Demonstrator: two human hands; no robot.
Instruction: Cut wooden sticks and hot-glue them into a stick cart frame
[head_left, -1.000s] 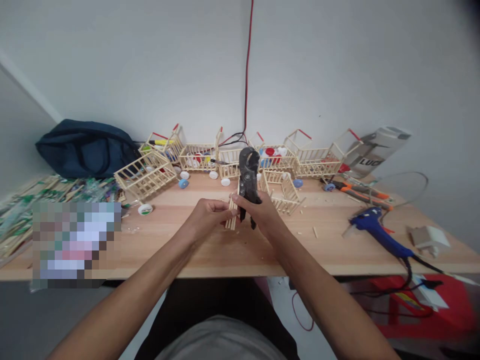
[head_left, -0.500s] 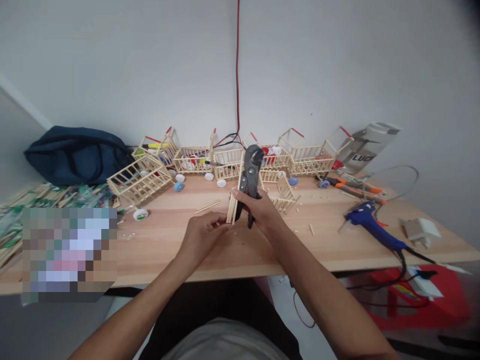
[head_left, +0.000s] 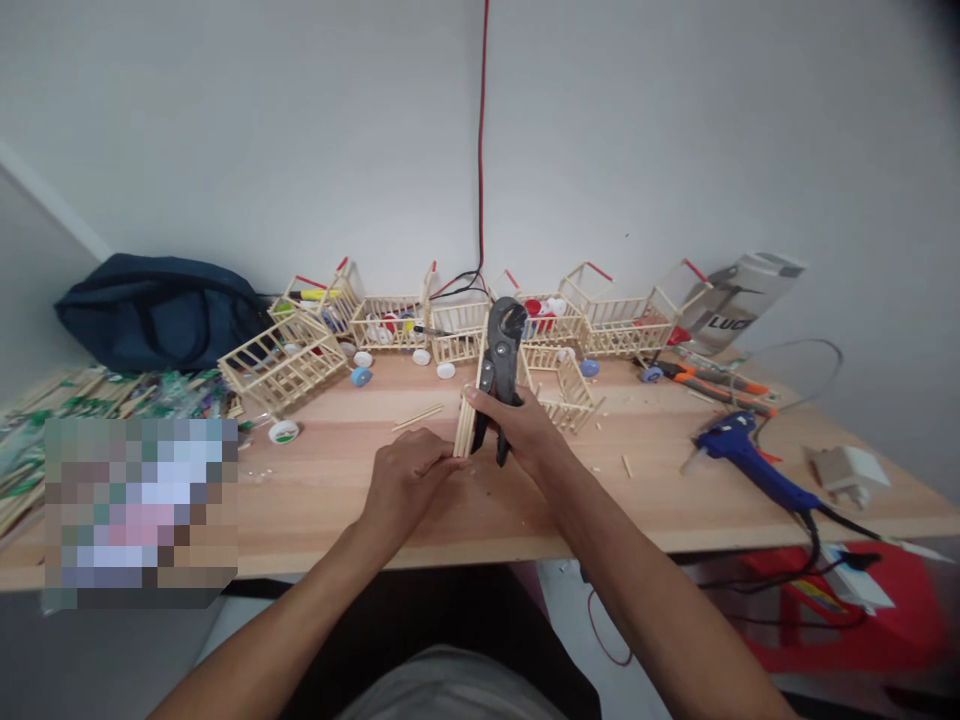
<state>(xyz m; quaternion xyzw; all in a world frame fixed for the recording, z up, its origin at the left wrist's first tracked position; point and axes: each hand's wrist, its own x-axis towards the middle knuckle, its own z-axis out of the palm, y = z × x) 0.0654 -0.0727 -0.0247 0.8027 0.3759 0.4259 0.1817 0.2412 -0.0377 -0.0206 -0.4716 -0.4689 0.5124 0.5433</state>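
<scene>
Two-handed work: clasping black cutters (head_left: 504, 345) and thin sticks (head_left: 464, 425) together in right hand (head_left: 521, 425), over wooden table (head_left: 480, 520); touching sticks' lower ends with left hand (head_left: 409, 480), cannot tell whether pinching. Risk: scattering sticks by slackening right thumb.

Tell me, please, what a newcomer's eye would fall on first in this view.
Probably the grey-black metal hand cutter at the centre, upright in the right hand, with a bundle of thin pale wooden sticks alongside it. Next might come the small stick-built carts, several with red handle bars, lined along the back of the light wooden table. The bright blue plastic glue gun also stands out, at the table's right.
</scene>
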